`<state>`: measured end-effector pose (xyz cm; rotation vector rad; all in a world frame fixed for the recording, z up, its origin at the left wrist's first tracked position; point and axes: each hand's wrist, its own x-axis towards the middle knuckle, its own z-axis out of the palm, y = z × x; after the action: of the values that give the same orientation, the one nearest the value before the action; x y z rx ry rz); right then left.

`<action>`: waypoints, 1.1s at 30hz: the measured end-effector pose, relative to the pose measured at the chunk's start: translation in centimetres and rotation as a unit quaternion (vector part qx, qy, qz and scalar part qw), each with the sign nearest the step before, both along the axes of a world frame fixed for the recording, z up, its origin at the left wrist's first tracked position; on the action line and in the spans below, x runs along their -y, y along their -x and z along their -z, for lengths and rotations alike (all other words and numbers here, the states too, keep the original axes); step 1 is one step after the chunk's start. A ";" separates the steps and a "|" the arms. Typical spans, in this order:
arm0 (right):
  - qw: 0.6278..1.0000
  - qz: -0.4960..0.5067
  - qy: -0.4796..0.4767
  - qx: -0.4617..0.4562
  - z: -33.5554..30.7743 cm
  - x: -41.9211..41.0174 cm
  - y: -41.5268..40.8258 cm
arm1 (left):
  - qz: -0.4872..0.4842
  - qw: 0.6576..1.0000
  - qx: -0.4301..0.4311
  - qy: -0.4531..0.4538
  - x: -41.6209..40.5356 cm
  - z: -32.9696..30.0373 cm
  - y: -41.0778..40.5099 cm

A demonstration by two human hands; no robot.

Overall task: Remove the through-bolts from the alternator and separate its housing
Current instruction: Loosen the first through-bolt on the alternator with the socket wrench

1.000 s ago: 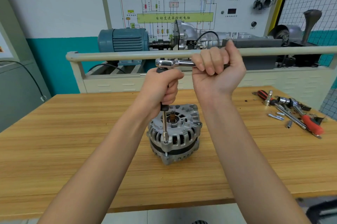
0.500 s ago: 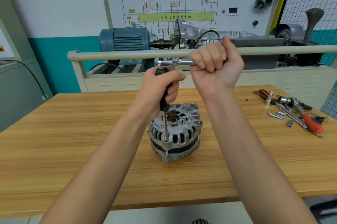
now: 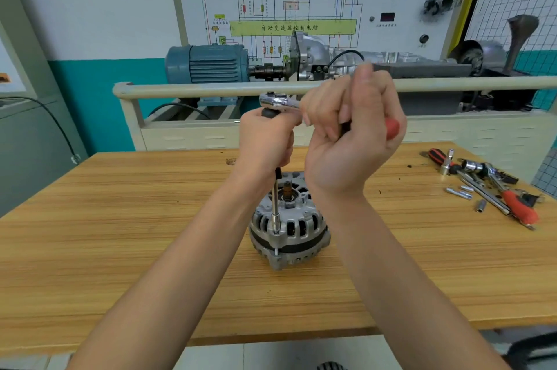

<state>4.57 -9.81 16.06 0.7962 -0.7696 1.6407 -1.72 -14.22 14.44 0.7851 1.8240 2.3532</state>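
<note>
Alternator (image 3: 288, 225) stood upright on the desk (image 3: 120, 219), an extension bar (image 3: 275, 206) seated on its rim bolt. Left hand (image 3: 266, 140) gripped the bar's top; right hand (image 3: 352, 140) clenched the ratchet (image 3: 278, 102) handle.

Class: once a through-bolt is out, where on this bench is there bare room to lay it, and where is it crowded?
Bare wood lies left of the alternator out to the workbench edge, and between it and the loose tools at right. The far right corner is crowded with those tools.
</note>
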 end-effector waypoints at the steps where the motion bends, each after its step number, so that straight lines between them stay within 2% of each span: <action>1: 1.000 0.013 -0.005 -0.003 0.0 0.2 0.0 | 0.001 1.000 -0.002 -0.002 0.1 0.1 0.0; 3: 1.000 -0.026 -0.008 0.004 -0.2 -0.3 0.2 | 0.025 1.000 -0.001 -0.008 0.5 0.2 0.2; 6: 0.977 -0.202 0.018 0.071 -0.9 -2.8 0.8 | 0.126 0.992 0.000 0.000 1.8 0.0 0.8; 8: 0.927 -0.336 0.084 0.143 -1.5 -4.5 1.8 | 0.184 0.983 -0.011 0.018 2.4 -0.2 1.0; 11: 0.843 -0.468 0.187 0.187 -1.8 -6.3 3.4 | 0.181 0.982 -0.033 0.044 1.9 -0.3 0.7; 13: 0.833 -0.477 0.213 0.180 -1.6 -6.6 3.7 | 0.163 0.985 -0.019 0.050 1.4 -0.3 0.3; 17: 0.883 -0.398 0.195 0.150 -1.1 -5.8 2.6 | 0.107 0.994 0.006 0.030 0.9 -0.3 0.1; 22: 0.983 -0.161 0.060 0.061 -0.4 -2.2 0.3 | 0.008 1.000 0.020 0.013 0.1 -0.2 -0.1; 24: 0.998 -0.055 0.016 0.013 -0.1 -0.7 -0.1 | 0.010 1.000 0.010 0.009 0.1 -0.1 -0.2; 26: 1.000 -0.026 -0.003 -0.003 0.1 -0.1 -0.1 | 0.035 0.999 0.001 0.005 0.4 0.0 -0.1; 28: 0.996 -0.093 -0.001 0.015 -0.2 -0.9 0.1 | 0.087 0.996 -0.007 0.000 1.2 0.2 0.4; 30: 0.972 -0.220 0.024 0.083 -0.9 -2.6 0.4 | 0.162 0.987 -0.015 -0.011 2.1 0.3 0.9; 33: 0.883 -0.423 0.096 0.179 -1.8 -5.2 1.9 | 0.269 0.962 -0.039 -0.001 2.8 0.1 1.2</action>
<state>2.69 -4.59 17.83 0.7338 -0.5011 2.6641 -2.88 -17.01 14.33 1.2059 1.3916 1.9924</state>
